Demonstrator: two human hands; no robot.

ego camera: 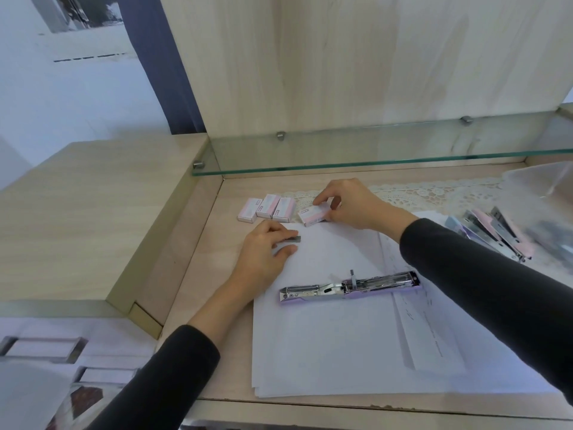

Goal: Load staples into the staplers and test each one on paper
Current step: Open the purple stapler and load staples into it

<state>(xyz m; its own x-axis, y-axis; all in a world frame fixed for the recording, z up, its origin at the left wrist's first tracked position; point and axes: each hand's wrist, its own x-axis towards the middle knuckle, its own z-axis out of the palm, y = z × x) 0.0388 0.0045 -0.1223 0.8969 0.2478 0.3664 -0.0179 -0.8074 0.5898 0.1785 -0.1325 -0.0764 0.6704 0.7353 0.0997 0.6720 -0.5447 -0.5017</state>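
Pinched between thumb and fingertips, a small strip of staples [293,239] sits in the grip of our left hand [263,252], which rests on the far left corner of the paper stack [335,346]. Our right hand [353,203] closes its grip on a pink and white staple box [313,216], thumb at the near side and fingers over the top; the box sits at the far edge of the paper, just beyond and to the right of the staple strip.

Three more staple boxes [267,208] stand side by side on the tabletop [192,274], immediately left of the held box.

The open stapler [350,288], lilac with a bare metal magazine, lies flat on the paper nearer to us than both hands, between our forearms. Neither hand touches it.

Further staplers [493,232], in pink, lilac and pale blue, lie in a pile at the right, well apart from the left hand and beyond our right sleeve [483,274]. A lace mat [434,195] runs along the back of the tabletop under a glass shelf [372,162].
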